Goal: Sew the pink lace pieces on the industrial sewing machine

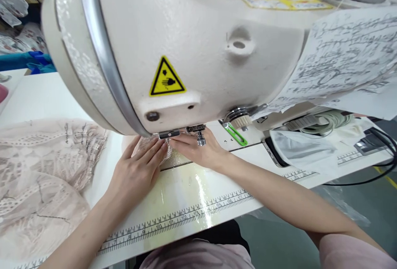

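A large cream sewing machine (198, 45) fills the upper view, its head hanging over both hands. Under its needle area lies a small piece of pale pink lace fabric (166, 153). My left hand (139, 167) rests flat on this fabric, fingers stretched forward. My right hand (201, 149) reaches in from the right, its fingers beside the needle area and partly hidden by the machine head. Whether those fingers pinch the fabric cannot be made out. More pale pink lace fabric (40, 182) is heaped on the table to the left.
A ruler strip (173, 219) runs along the front of the white table (136, 248). On the right are a green slotted tool (235, 134), a phone-like black object (274, 153) under white cloth, and a coiled cable (328, 122). Handwritten paper (347, 54) covers the machine's right side.
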The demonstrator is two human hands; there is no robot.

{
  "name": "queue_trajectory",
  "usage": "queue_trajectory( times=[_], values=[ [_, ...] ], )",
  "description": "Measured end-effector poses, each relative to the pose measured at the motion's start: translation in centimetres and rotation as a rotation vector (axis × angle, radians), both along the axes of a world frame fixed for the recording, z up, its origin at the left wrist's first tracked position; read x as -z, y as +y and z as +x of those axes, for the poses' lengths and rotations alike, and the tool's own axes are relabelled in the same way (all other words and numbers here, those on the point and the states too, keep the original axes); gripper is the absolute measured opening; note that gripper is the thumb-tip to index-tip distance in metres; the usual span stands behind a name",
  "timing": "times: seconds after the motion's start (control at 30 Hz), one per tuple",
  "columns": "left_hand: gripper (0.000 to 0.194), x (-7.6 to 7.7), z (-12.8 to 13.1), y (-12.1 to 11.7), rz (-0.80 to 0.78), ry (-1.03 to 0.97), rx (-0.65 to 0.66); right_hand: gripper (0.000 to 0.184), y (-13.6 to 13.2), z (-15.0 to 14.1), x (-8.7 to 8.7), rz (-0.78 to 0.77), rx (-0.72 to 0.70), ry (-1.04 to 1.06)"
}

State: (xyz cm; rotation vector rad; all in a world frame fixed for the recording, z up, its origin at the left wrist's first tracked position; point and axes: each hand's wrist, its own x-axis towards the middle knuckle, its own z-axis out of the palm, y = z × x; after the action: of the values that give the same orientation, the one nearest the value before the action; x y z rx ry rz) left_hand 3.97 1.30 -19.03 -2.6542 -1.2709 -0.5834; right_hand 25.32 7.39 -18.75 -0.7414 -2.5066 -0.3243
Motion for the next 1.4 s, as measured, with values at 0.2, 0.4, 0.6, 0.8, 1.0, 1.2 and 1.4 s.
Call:
queue_trajectory(
  times=[0.2,0.4,0.6,0.8,1.0,1.2,1.4],
  values=[
    [0.038,0.1,-0.4,0.2,-0.024,0.038,-0.028,0.026,-1.1,-0.8,0.1,0.099,-0.048,0.001],
    [0.039,0.3,-0.5,0.2,-0.027,0.025,-0.037,0.021,-1.0,-0.9,0.4,0.112,-0.071,0.062],
    [0.039,0.2,-0.5,0.2,-0.039,0.059,-0.050,0.024,-1.0,-0.9,0.7,0.074,-0.115,0.048],
    [0.038,0.4,-0.6,0.2,-0.041,0.066,-0.090,0.020,-0.7,-1.0,1.1,0.051,-0.154,0.024],
    [0.039,0.2,-0.2,0.2,-0.029,0.064,-0.107,0.023,-0.8,-1.1,0.5,0.112,-0.086,0.087],
    [0.041,-0.2,0.5,0.0,0.037,0.128,-0.113,0.024,-1.3,-0.9,0.1,-0.034,-0.004,0.036],
    [0.040,-0.4,1.0,-0.3,0.070,0.153,-0.126,0.025,-0.8,-0.5,0.1,-0.029,0.000,0.041]
  ],
)
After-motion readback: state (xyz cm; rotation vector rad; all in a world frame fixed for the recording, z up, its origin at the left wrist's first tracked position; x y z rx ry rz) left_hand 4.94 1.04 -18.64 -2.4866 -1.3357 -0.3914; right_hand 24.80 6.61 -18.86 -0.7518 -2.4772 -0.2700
